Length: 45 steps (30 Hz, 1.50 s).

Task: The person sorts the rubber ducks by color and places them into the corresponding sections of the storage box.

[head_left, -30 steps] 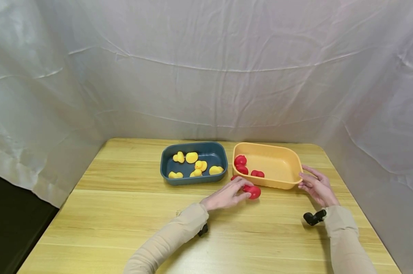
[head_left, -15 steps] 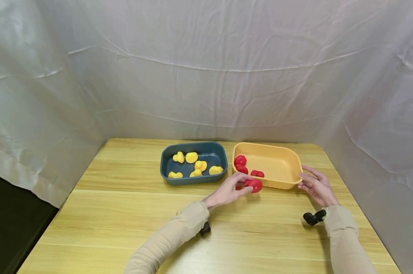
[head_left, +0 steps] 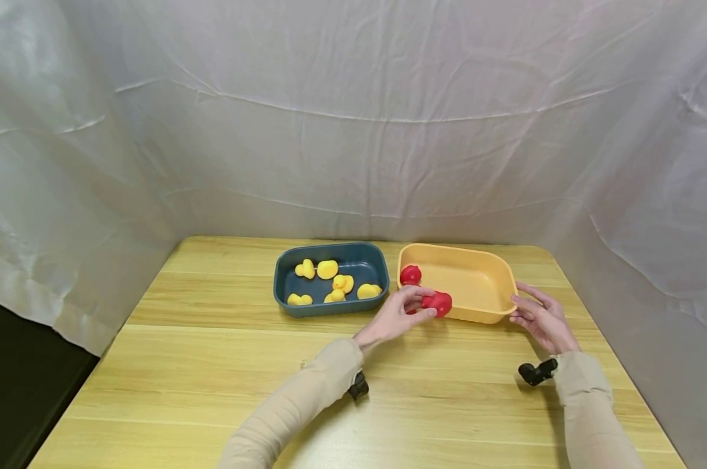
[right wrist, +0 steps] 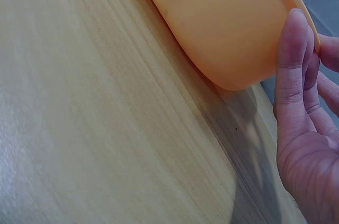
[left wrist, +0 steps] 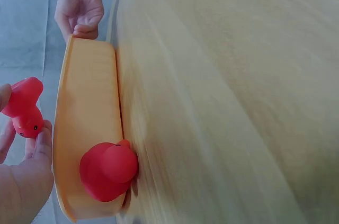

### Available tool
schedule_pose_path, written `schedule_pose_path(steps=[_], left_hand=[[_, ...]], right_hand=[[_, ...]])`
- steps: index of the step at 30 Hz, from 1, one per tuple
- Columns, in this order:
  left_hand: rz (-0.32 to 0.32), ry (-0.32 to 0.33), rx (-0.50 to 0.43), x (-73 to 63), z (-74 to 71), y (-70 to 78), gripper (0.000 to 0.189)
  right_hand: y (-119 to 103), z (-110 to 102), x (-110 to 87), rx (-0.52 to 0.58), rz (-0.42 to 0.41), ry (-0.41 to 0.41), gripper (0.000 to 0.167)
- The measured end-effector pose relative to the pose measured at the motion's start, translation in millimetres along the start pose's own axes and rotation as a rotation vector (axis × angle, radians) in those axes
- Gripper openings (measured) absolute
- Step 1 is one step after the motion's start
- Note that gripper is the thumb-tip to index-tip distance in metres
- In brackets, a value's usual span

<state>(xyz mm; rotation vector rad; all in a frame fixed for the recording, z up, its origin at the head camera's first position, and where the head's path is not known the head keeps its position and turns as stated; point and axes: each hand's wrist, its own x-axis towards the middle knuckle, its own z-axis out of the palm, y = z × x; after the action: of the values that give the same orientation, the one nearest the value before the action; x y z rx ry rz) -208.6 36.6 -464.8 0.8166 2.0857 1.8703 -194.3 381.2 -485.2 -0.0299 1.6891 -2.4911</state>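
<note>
My left hand (head_left: 393, 316) pinches a red rubber duck (head_left: 439, 304) between thumb and fingers, right at the near rim of the orange bin (head_left: 473, 280). In the left wrist view the held duck (left wrist: 25, 99) is raised beside the bin's wall. A second red duck (left wrist: 108, 171) sits on the table against that wall; the left hand mostly hides it in the head view. At the bin's right end my right hand (head_left: 542, 320) grips the rim, and the right wrist view shows its thumb (right wrist: 292, 49) on the outer wall. Red ducks (head_left: 410, 275) lie in the bin's left end, partly hidden.
A dark blue bin (head_left: 288, 309) holding several yellow ducks (head_left: 343, 283) stands left of the orange one. Both rest near the back of the wooden table (head_left: 212, 365). A pale curtain (head_left: 365, 130) hangs behind and along the sides.
The left hand has lifted the red duck from the table in front of the orange bin and brought it up to the bin's near rim. The right hand has stayed at the bin's end.
</note>
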Motion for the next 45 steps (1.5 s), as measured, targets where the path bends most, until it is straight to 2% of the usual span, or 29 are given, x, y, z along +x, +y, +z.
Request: schedule_pose_path(steps=[9, 23, 31, 45], left_hand=[[-0.048, 0.032, -0.051, 8.8, -1.4, 1.6, 0.04], [-0.062, 0.104, -0.001, 33.4, -3.9, 2.0, 0.041], [-0.105, 0.1, -0.03, 44.5, -5.1, 2.2, 0.042], [-0.103, 0.134, 0.075, 63.1, -3.2, 6.8, 0.042]], right_hand=[[0, 0, -0.1, -0.004, 0.003, 0.009, 0.033], [-1, 1, 0.0, -0.002, 0.015, 0.022, 0.033], [0, 1, 1.0, 0.022, 0.01, 0.014, 0.033], [0, 1, 1.3, 0.014, 0.01, 0.019, 0.033]])
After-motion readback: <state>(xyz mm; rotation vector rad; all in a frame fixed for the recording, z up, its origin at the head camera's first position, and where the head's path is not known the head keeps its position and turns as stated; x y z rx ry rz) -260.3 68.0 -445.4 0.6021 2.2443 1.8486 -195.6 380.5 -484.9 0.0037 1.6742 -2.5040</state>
